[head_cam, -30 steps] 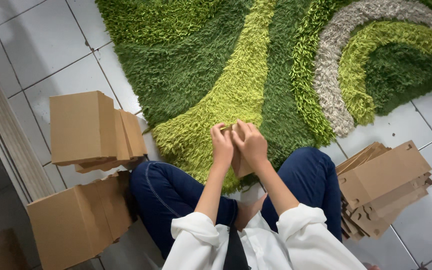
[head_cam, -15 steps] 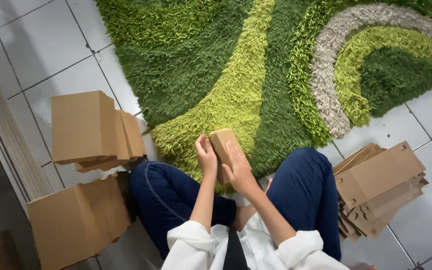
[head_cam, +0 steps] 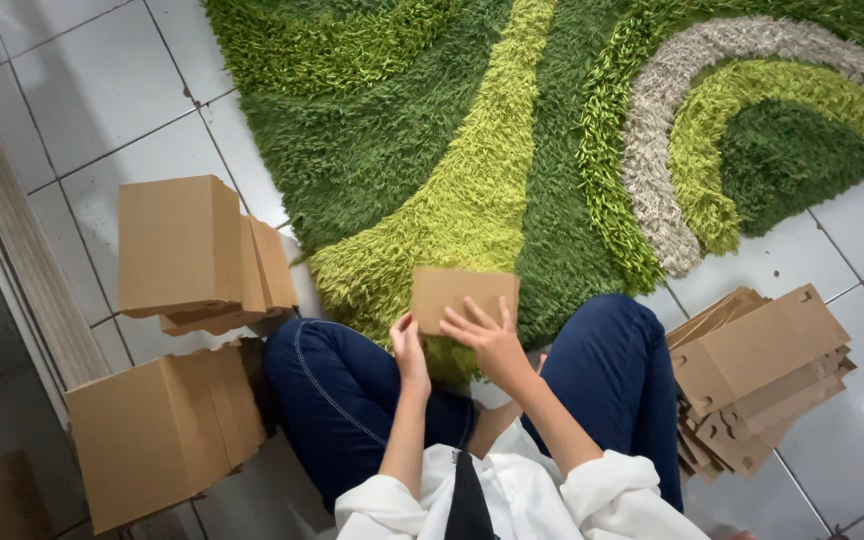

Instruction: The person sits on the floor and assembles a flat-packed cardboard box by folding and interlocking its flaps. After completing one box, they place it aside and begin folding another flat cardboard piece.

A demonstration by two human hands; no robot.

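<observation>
1. Since half a second ago the small cardboard box has turned from an upright, narrow look to a broad flat face toward the camera, and both hands have shifted lower on it.
2. The box now sits in front of the knees, above the green shag rug, held off the floor.
3. The left hand pinches the lower left corner; its grip is closed on the box.
4. The right hand lies with fingers spread over the lower right face, pressing rather than clenched.
5. To do this well, I judge, keep both corners square and press evenly so the panels seat flush.
6. Finished boxes stand on the left, flat blanks stacked on the right.
</observation>
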